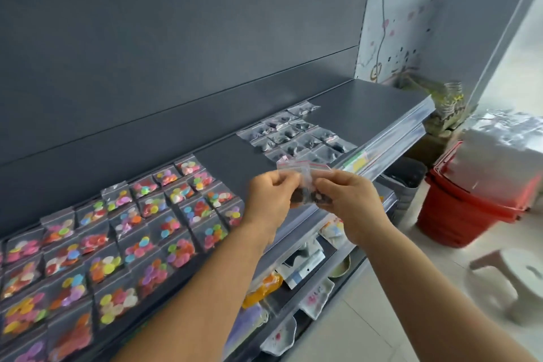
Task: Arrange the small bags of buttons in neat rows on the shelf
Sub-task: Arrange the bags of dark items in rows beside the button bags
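A dark grey shelf (pixel 223 156) runs along a grey back panel, with a red bucket (pixel 458 214) on the floor to the right. Above the shelf's front edge, both hands hold small clear bags (pixel 305 182) of dark buttons. The left hand (pixel 270 200) pinches them from the left, the right hand (pixel 349 203) from the right, fingers curled. The bags stand upright, red-striped seals up. Colourful bags (pixel 117 244) lie in rows on the left, dark bags (pixel 293 135) further right.
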Demonstrator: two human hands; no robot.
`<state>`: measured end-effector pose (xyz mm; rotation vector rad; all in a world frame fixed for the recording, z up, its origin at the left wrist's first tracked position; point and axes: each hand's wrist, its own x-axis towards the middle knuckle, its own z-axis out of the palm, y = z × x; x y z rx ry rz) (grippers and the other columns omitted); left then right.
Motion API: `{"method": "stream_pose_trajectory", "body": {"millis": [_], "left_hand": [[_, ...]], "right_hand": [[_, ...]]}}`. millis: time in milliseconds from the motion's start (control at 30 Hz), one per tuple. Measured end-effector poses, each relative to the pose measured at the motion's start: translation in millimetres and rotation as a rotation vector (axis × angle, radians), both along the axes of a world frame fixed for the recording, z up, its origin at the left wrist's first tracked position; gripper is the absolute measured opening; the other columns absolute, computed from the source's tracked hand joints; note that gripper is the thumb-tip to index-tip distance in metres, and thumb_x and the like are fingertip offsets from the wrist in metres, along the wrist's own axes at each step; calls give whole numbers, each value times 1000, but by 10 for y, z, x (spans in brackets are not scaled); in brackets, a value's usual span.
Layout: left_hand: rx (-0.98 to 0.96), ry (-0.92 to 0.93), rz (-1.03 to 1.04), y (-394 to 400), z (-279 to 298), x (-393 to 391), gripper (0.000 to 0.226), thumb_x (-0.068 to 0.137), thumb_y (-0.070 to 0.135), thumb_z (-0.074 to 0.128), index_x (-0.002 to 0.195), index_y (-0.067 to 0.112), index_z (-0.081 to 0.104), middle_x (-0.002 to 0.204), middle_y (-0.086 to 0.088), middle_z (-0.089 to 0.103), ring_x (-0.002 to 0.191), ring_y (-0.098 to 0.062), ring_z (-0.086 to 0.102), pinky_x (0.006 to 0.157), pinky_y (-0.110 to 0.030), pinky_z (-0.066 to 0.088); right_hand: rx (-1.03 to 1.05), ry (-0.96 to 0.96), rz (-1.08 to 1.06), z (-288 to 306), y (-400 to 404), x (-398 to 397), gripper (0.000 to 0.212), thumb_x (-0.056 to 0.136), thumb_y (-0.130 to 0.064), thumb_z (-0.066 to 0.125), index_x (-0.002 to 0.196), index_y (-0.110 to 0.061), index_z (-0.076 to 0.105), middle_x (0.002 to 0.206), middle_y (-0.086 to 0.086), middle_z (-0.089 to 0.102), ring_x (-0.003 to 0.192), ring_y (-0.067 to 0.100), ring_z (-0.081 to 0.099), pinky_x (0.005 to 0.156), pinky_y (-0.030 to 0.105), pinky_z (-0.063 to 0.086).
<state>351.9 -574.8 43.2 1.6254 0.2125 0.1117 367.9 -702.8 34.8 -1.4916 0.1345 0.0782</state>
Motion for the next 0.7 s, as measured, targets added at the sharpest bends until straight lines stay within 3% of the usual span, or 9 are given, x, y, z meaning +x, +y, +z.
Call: {"method": "stream_pose_trajectory", "body": {"millis": [100,233,300,433,700], "left_hand": [[-10,7,-37,-156,-39,348,22,92,17,55,78,10,71,82,-11,72,73,-16,64,67,-30,58],[-39,9,-56,-276,-112,950,27,93,20,55,70,17,70,73,2,71,67,-13,64,57,-24,53],[39,15,-35,-294,-150,1242,24,91,25,57,74,15,72,74,3,69,66,-13,59,56,-22,47],[97,7,-10,-314,-143,1740,20,87,23,62,69,15,69,68,1,68,63,-13,55,64,-28,46],[186,-16,35,-417,-136,2439,19,82,16,58,65,16,68,67,-3,70,59,-16,58,69,-42,55]], "right_hand": [[27,7,-51,-40,-164,278,12,84,-4,64,81,-11,74,76,8,71,64,15,64,56,21,52],[-81,-16,-94,-56,-371,835,14,82,-8,66,71,-15,72,60,-1,66,55,11,59,50,19,49],[-133,-16,-96,-38,-433,1140,13,82,-11,67,71,-16,73,60,-3,66,56,11,57,52,20,48],[-149,-9,-76,-23,-499,1674,15,85,-12,64,74,-17,73,68,3,68,65,18,59,67,36,54],[-256,-50,-82,-43,-685,2503,16,82,-13,66,67,-16,70,60,0,65,61,20,57,65,35,50]]}}
